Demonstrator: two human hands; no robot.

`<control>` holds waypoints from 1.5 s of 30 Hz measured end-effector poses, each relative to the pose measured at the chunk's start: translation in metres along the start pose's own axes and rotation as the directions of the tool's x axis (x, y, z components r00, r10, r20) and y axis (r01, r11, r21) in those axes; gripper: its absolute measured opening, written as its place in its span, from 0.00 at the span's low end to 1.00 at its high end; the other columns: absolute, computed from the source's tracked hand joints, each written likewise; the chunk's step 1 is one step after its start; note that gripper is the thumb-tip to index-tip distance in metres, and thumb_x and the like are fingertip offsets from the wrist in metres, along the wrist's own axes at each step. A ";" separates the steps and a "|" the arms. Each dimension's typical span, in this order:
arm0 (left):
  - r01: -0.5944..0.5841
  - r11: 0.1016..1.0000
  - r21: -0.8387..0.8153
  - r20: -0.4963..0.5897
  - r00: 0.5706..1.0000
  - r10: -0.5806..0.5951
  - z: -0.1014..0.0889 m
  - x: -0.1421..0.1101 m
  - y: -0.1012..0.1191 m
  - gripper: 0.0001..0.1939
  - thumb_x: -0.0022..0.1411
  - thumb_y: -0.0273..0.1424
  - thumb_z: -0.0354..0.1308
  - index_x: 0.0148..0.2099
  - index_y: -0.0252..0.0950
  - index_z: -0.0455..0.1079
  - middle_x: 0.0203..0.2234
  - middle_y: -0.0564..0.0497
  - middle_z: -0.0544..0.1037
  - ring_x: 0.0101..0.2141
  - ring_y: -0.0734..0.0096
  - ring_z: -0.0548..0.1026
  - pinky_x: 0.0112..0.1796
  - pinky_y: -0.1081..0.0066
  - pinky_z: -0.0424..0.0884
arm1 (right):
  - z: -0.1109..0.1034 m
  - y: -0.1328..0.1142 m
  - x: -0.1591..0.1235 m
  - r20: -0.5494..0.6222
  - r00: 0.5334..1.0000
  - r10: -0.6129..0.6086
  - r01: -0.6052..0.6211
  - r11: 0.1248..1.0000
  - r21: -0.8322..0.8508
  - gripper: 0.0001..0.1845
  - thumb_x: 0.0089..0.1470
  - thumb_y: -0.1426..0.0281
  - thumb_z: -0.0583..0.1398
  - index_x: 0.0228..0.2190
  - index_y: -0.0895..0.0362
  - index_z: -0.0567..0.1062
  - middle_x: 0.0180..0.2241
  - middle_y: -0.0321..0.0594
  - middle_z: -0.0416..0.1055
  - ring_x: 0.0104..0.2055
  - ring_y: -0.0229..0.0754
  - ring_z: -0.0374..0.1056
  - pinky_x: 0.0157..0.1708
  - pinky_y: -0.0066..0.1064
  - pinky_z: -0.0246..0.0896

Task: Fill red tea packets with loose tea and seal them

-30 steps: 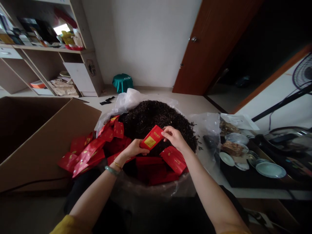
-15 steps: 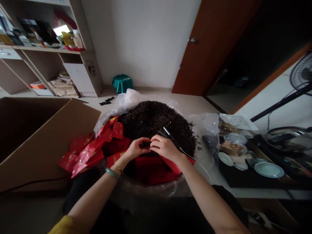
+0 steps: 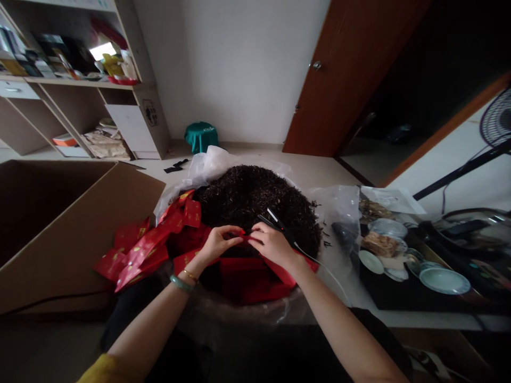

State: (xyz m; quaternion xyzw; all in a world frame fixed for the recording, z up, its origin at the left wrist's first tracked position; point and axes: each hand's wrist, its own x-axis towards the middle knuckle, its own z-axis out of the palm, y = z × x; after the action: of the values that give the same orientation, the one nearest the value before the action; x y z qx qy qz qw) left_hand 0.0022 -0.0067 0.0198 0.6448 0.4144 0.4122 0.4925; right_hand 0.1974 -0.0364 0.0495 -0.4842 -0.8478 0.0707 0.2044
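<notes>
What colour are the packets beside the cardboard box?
The packets are red with gold marks; head view.

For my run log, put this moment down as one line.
left hand: pinching red item | right hand: pinching same item, black device beside it | red packets: below hands and at left | dark leafy heap: beyond

Can read only a little lettering. On the teal cover [image 3: 200, 139] standing by the wall, can make out white letters, small and slightly blurred, looking like "cnk", with the first letter uncertain. On the side panel of the cabinet [image 3: 162, 125], can see a dark printed emblem with characters beside it, but cannot read them. On the red packets [image 3: 140, 254] piled beside the cardboard box [image 3: 99, 226], can see gold marks, too small and blurred to read
</notes>
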 end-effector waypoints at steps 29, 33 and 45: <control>-0.042 0.996 0.083 -0.081 0.995 0.049 0.007 0.005 0.004 0.14 0.53 0.40 0.59 0.33 0.33 0.74 0.26 0.51 0.77 0.28 0.70 0.72 0.31 0.73 0.69 | 0.025 0.025 0.007 -0.120 0.923 0.366 -0.197 0.716 0.669 0.10 0.43 0.63 0.65 0.23 0.57 0.76 0.24 0.37 0.74 0.27 0.40 0.70 0.30 0.30 0.66; 0.013 0.998 0.061 -0.046 0.999 -0.011 0.008 0.004 0.004 0.17 0.52 0.42 0.59 0.33 0.32 0.75 0.26 0.50 0.78 0.27 0.70 0.72 0.29 0.73 0.68 | 0.022 0.019 0.006 -0.081 0.915 0.395 -0.228 0.672 0.704 0.10 0.44 0.61 0.64 0.24 0.56 0.77 0.23 0.36 0.74 0.26 0.40 0.70 0.29 0.30 0.65; 0.129 0.971 -0.200 0.095 0.989 -0.112 0.024 -0.001 0.000 0.31 0.37 0.38 0.72 0.44 0.30 0.71 0.33 0.48 0.80 0.31 0.66 0.77 0.35 0.69 0.73 | 0.024 0.010 0.007 -0.108 0.902 0.419 -0.203 0.630 0.750 0.15 0.46 0.57 0.63 0.25 0.57 0.78 0.22 0.37 0.73 0.21 0.38 0.66 0.23 0.29 0.64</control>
State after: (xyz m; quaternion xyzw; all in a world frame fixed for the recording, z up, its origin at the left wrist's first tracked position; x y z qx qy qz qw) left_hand 0.0246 -0.0149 0.0152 0.5807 0.3873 0.3951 0.5972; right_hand 0.1918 -0.0231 0.0264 -0.5091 -0.6162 0.3657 0.4767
